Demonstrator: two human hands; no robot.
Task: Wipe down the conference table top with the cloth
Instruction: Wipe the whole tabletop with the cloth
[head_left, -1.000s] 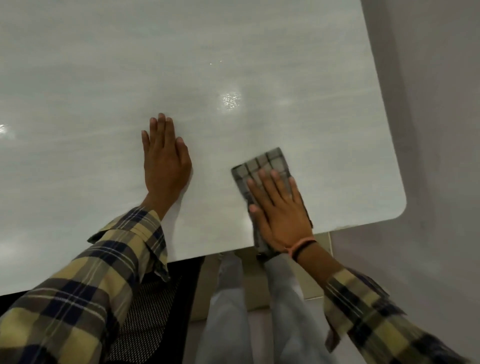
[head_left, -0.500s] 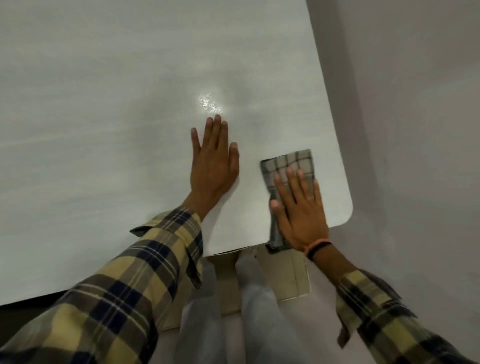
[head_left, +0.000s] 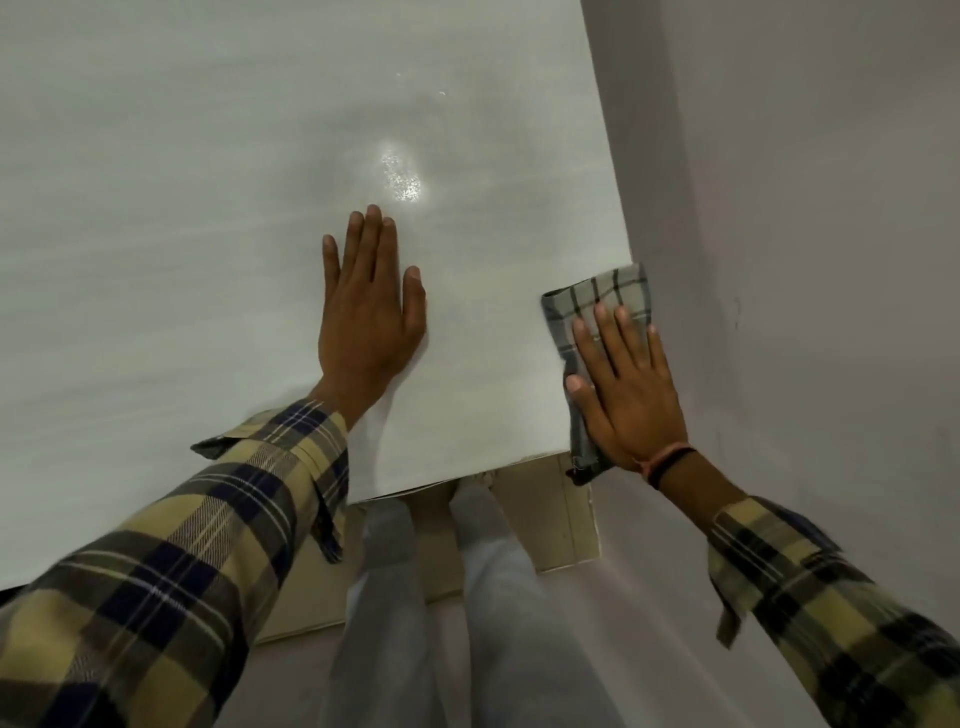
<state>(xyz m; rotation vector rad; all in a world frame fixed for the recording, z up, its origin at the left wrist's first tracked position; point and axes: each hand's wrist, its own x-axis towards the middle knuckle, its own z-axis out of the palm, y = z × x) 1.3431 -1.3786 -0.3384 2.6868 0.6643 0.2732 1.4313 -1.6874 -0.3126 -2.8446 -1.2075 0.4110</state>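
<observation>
Checked cloth (head_left: 597, 304), one, lies under the flat-spread right hand (head_left: 631, 395); left hand (head_left: 369, 317) flat on one table (head_left: 156, 208).

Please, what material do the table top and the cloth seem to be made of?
Table top: probably laminate or coated board, pale grey with faint streaks like wood grain; the semi-gloss finish reflects a bright spot of light. Cloth: woven fabric, likely cotton, matte, grey with dark check lines; it lies soft and folded under the right hand.

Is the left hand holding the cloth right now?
No, the left hand lies flat and bare on the table top, while the right hand presses the checked cloth at the table's corner.
</observation>
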